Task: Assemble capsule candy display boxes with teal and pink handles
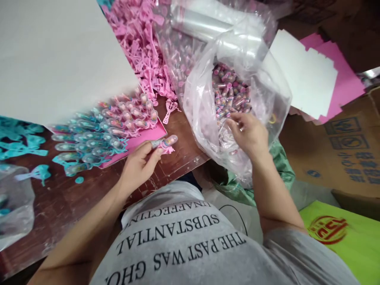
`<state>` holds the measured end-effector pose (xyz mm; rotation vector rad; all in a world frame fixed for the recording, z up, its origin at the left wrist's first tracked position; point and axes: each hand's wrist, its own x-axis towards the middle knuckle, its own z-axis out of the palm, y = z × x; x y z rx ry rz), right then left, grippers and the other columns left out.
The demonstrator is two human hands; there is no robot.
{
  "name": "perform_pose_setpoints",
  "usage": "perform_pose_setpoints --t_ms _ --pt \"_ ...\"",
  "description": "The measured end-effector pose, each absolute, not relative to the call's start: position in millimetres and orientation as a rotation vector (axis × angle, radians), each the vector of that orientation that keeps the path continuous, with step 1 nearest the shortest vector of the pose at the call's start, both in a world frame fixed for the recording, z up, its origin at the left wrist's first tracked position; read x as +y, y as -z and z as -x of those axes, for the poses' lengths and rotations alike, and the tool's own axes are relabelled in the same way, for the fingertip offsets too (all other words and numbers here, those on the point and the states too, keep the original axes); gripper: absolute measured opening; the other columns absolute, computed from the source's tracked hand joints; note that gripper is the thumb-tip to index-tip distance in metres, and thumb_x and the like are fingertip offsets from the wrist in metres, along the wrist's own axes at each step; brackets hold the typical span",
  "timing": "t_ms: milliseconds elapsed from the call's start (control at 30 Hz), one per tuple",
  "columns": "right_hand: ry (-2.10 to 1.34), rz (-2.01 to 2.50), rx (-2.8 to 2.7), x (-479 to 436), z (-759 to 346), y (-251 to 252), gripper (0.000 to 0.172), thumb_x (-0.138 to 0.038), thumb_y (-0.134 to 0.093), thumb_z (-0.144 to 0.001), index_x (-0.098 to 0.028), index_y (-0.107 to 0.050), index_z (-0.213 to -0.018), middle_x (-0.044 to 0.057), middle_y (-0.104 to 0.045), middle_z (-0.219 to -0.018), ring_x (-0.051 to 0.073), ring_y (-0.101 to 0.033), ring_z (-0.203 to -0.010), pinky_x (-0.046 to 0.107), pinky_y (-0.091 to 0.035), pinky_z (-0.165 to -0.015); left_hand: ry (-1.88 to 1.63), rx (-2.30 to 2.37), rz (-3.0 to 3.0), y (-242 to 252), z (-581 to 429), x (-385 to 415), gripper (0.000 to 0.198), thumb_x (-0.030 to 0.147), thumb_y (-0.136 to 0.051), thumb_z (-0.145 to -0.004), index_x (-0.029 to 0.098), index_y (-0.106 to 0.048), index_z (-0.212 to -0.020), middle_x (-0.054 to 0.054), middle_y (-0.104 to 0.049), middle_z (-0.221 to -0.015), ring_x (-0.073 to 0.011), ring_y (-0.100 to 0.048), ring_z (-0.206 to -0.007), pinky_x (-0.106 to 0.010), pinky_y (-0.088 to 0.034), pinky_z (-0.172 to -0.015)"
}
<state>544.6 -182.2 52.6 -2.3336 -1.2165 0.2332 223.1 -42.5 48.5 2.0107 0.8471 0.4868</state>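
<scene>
My left hand (139, 164) pinches a small clear-domed tube (170, 140) with a pink plastic piece on it, just above the table edge. My right hand (247, 130) is at the mouth of a clear plastic bag (196, 95), fingers curled together; what they grip, if anything, is hidden. Inside that bag lie many small pink-capped tubes (228, 95). Left of my left hand, rows of finished-looking clear tubes with teal pieces (89, 138) and pink pieces (130, 113) sit on a pink card (142, 138).
Loose pink plastic pieces (142, 47) heap at the back, with one pink piece (170, 111) apart. Teal pieces (20, 138) lie at left beside a plastic bag (18, 202). A large white sheet (59, 51) covers the back left. White card (305, 75) and a cardboard box (347, 146) are at right.
</scene>
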Motion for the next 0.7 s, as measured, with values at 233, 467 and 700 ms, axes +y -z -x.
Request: perform_pose_setpoints --t_ms 233,467,700 --pt "-0.093 2.636 -1.462 -190.2 -604.4 -10.7 0.027 -0.034 -0.057 -0.099 -0.015 -0.073 -0.112 0.023 -0.07 -0.124 0.043 -0.062 -0.127 0.063 -0.055 -0.1 -0.472 0.868 -1.453 -31.8 -228.4 -54.8 0.042 0.049 -0.086 -0.085 0.021 -0.073 -0.113 -0.007 -0.08 -0.114 -0.023 -0.075 -0.104 -0.041 -0.061 -0.101" --pt "-0.887 1.524 -1.318 -177.8 -489.6 -50.3 0.038 -0.039 -0.067 -0.103 -0.029 -0.059 -0.139 0.006 -0.072 -0.116 0.02 -0.073 -0.097 0.036 -0.064 -0.083 -0.326 0.883 -1.267 -55.4 -232.9 -54.9 0.031 0.047 -0.086 -0.084 0.018 -0.073 -0.086 0.002 -0.066 -0.072 -0.0109 -0.059 -0.068 -0.023 -0.053 -0.069" --pt "-1.104 1.34 -1.313 -162.6 -436.6 -51.3 0.025 -0.037 -0.073 -0.101 -0.024 -0.068 -0.122 0.005 -0.078 -0.112 0.016 -0.075 -0.096 0.03 -0.061 -0.083 -0.348 0.831 -1.257 -45.8 -222.1 -59.2 0.03 0.047 -0.085 -0.084 0.018 -0.077 -0.091 -0.001 -0.074 -0.087 -0.0125 -0.063 -0.077 -0.025 -0.054 -0.077"
